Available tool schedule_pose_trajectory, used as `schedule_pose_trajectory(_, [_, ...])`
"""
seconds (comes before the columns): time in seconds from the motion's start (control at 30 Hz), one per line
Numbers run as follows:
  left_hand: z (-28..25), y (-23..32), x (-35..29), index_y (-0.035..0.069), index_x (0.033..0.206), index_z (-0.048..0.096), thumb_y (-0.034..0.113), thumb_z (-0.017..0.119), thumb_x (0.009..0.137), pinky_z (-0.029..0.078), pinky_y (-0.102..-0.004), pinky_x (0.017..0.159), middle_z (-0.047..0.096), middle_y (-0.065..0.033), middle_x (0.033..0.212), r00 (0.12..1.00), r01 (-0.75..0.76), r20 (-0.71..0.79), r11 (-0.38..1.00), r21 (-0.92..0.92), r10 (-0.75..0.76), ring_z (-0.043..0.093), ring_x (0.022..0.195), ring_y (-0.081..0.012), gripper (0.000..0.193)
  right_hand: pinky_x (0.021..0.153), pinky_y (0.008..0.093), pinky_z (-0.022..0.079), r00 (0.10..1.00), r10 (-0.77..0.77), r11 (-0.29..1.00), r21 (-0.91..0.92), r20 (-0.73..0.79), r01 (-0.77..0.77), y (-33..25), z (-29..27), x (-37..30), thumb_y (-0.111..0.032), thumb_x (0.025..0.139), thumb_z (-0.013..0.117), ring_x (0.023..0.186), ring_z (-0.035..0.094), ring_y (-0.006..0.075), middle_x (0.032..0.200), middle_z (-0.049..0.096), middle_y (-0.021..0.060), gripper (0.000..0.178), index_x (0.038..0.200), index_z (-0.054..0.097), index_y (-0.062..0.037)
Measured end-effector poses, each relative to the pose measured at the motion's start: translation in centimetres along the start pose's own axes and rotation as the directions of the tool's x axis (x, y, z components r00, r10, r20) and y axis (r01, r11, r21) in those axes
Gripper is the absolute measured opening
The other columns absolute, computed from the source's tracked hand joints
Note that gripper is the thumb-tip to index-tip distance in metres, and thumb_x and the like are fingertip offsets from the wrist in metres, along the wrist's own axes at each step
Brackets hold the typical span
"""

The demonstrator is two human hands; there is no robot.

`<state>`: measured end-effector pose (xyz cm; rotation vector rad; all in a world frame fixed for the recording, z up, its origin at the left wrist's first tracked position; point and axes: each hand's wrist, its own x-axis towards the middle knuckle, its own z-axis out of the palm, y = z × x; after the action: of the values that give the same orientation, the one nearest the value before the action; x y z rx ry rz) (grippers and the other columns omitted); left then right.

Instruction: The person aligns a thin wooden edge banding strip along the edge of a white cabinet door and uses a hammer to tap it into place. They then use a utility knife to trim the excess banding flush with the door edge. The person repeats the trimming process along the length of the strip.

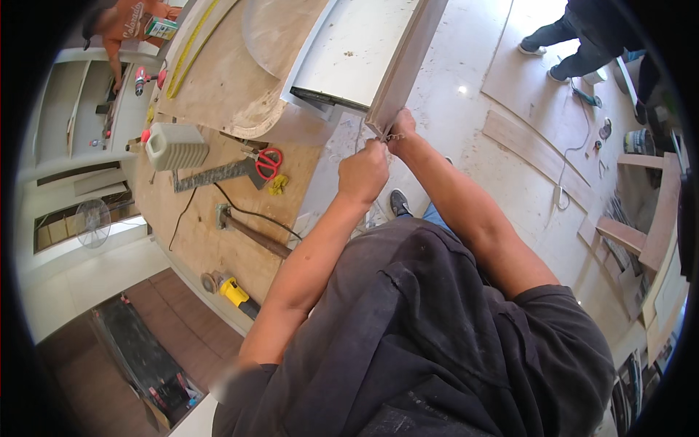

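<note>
A long board with a brown edge (409, 62) runs along the side of a white-faced panel (349, 54); its near end points toward me. My left hand (364, 172) is closed in a pinch just below that end, on something too small to make out. Right beside it, my right hand (403, 131) is closed at the board's right corner, its fingertips partly hidden. A thin, light, curled thing (395, 136) shows against the right hand.
On the plywood table (247, 255) to the left are a jerrycan (175, 148), red-handled scissors (269, 163), a hammer (244, 229) and a yellow angle grinder (233, 291). A person in orange (131, 22) works far left; another person's legs (564, 44) stand far right near a wooden frame (659, 211).
</note>
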<state>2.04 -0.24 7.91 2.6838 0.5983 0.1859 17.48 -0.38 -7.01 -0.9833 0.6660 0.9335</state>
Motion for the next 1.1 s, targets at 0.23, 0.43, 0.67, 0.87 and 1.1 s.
schedule_pose_trajectory(0.23, [1.4,-1.2,-2.9,0.003,0.09,0.055,0.022,0.061,0.102,0.052,-0.0527,0.052,0.066,-0.0203,0.062,0.999,0.032,-0.038,0.997,0.076,-0.03,0.068,0.058,-0.0417,0.023,0.071,0.0545,0.052,0.999,0.036,0.988,-0.15,-0.04,-0.042,-1.8,1.0,-5.3,-0.047,0.107,0.031,0.097,0.068,0.0318,0.123,0.067,0.0151,0.053,0.131,0.058,-0.0085])
schedule_pose_trajectory(0.43, [2.1,-0.9,-1.6,0.001,0.093,0.056,0.022,0.057,0.103,0.053,-0.0534,0.053,0.067,-0.0204,0.062,0.999,0.044,0.024,0.994,0.097,-0.046,0.069,0.058,-0.0417,0.023,0.076,0.0568,0.052,0.996,0.056,0.989,-0.134,-0.075,-0.066,-1.7,0.5,-4.2,-0.049,0.105,0.035,0.102,0.066,0.0331,0.127,0.066,0.0153,0.054,0.132,0.059,-0.0089])
schedule_pose_trajectory(0.67, [2.6,-0.6,0.7,-0.002,0.106,0.059,0.016,0.05,0.1,0.058,-0.0525,0.067,0.073,-0.0235,0.077,0.981,0.103,0.155,0.99,0.092,-0.116,0.075,0.072,-0.041,0.022,0.081,0.0519,0.054,0.996,0.092,0.995,-0.038,-0.009,-0.092,-1.1,0.6,-4.1,-0.052,0.107,0.033,0.105,0.067,0.0327,0.132,0.063,0.0175,0.06,0.137,0.056,-0.0045])
schedule_pose_trajectory(0.87, [2.2,-0.5,1.0,-0.001,0.1,0.059,0.023,0.052,0.102,0.056,-0.0553,0.069,0.072,-0.0256,0.077,0.986,0.096,0.135,0.995,0.041,-0.1,0.073,0.074,-0.0432,0.024,0.086,0.0504,0.055,0.996,0.047,0.998,-0.042,0.078,-0.044,-1.3,-0.1,-2.5,-0.049,0.109,0.036,0.109,0.067,0.0311,0.132,0.065,0.0122,0.054,0.138,0.057,-0.0089])
schedule_pose_trajectory(1.1, [3.2,-2.5,-2.7,0.003,0.094,0.057,0.023,0.056,0.103,0.053,-0.0548,0.057,0.068,-0.0222,0.065,0.999,0.011,-0.042,1.0,0.018,-0.01,0.069,0.062,-0.0431,0.023,0.108,0.0546,0.047,0.965,0.033,0.998,0.035,0.261,-0.044,-2.8,-0.5,-4.3,-0.069,0.108,0.027,0.132,0.058,0.0292,0.149,0.057,0.01,0.074,0.15,0.05,-0.0118])
